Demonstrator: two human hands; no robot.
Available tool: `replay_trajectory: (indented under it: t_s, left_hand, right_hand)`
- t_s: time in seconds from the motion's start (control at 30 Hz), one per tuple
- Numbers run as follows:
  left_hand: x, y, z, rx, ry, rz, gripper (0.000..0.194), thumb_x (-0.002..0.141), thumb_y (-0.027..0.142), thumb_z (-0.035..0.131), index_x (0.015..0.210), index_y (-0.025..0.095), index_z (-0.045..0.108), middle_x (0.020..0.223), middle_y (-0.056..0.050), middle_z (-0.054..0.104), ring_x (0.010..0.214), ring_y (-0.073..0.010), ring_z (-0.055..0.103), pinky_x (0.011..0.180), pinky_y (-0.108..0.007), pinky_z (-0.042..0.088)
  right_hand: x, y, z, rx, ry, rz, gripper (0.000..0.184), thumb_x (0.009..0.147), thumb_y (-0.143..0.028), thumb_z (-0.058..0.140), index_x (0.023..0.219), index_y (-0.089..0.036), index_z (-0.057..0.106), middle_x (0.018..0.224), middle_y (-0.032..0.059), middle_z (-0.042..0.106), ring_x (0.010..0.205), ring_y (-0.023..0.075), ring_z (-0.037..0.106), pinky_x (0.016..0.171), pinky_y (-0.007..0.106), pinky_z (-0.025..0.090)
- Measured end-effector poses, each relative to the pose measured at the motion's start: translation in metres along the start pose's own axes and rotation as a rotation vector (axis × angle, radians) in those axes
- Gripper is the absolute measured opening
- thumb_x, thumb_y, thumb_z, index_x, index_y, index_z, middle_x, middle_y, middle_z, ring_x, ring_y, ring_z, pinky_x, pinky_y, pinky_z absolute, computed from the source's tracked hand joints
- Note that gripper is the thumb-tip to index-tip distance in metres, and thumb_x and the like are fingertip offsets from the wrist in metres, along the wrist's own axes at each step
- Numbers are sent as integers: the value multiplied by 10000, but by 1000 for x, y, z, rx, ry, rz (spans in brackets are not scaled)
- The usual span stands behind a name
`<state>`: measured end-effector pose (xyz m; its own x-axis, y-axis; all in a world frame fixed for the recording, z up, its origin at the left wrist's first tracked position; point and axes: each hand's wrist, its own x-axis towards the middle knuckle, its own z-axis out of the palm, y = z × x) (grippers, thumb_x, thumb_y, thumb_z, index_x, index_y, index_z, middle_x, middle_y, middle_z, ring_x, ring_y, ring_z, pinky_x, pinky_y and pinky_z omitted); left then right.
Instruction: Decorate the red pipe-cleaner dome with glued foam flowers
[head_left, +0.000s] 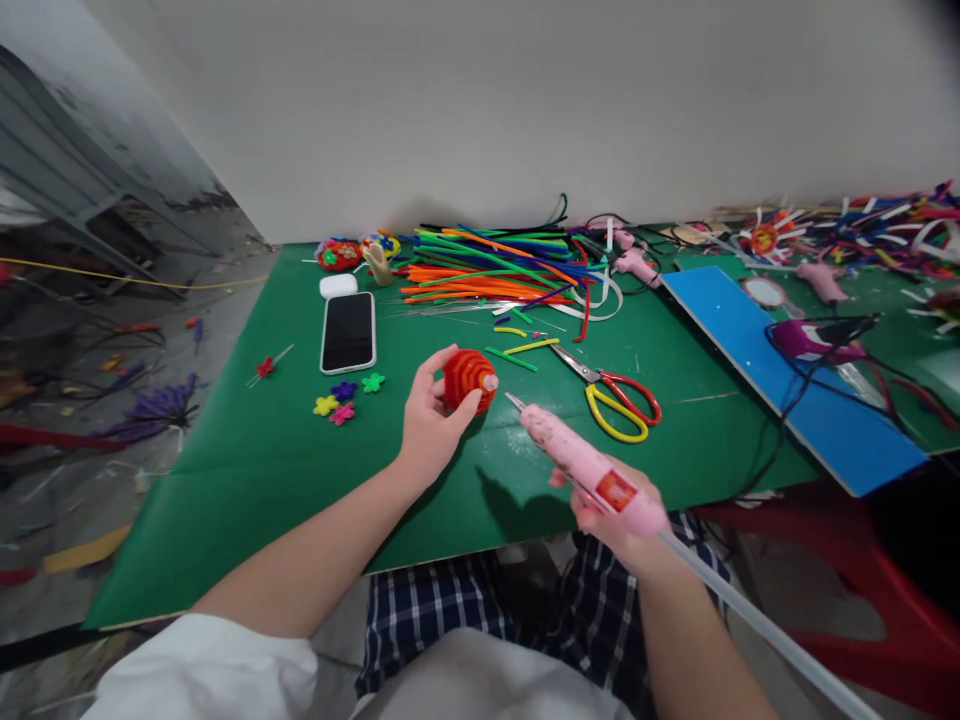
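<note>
My left hand (435, 415) grips a round ball of coiled red and orange pipe cleaner (466, 378) above the table. A small pale knob (490, 382) sticks out of the ball's right side. In my right hand (619, 505) is a pink hot glue gun (574, 450), its metal nozzle pointing up and left toward the ball, a short gap apart from it. A long translucent glue stick (765, 620) juts from the gun's back end. Scissors (611, 393) with red and yellow handles lie open just beyond the gun.
Orange, green and blue pipe cleaners (487, 262) are piled along the wall. A phone (349, 333), a white case (338, 286) and small felt-like flowers (343, 391) lie to the left. A blue board (780, 360) with a purple glue gun (817, 340) and black cables occupies the right.
</note>
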<state>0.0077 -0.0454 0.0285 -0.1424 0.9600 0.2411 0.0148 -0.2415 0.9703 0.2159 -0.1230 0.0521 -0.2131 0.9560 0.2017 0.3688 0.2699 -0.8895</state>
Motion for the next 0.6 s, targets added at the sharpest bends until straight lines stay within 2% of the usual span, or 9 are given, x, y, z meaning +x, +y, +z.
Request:
replay_trajectory:
  t_s: [0.07,0.17,0.37,0.6]
  left_hand:
    - [-1,0,0,-7,-13,11,575,707,235,649,1225,188,403,999,-72,644,848,-160,644,777,-316,537]
    - [-2,0,0,-12,-25,29,563,707,236,651,1215,195,411,1036,-77,633,865,-162,641,784,-314,534]
    - [-2,0,1,-2,-43,31,556,716,249,643,1215,195,404,1048,-83,630,871,-172,642,779,-320,534]
    - [-3,4,2,-4,-43,21,550,711,239,645,1205,187,409,990,-70,651,845,-166,647,767,-316,536]
  right_hand:
    - [4,2,10,38,-38,-61,333,762,-486,541,860,-174,605,703,60,617,551,153,535,519,286,438]
    - [9,5,15,35,-10,-103,245,768,-415,560,818,-177,591,707,56,602,608,171,555,551,292,445]
    - [10,8,17,0,9,-59,208,767,-391,562,817,-190,582,734,52,614,653,176,576,582,289,458]
    - [11,10,19,-22,15,-106,160,759,-346,583,836,-205,589,718,38,609,628,172,573,554,282,448]
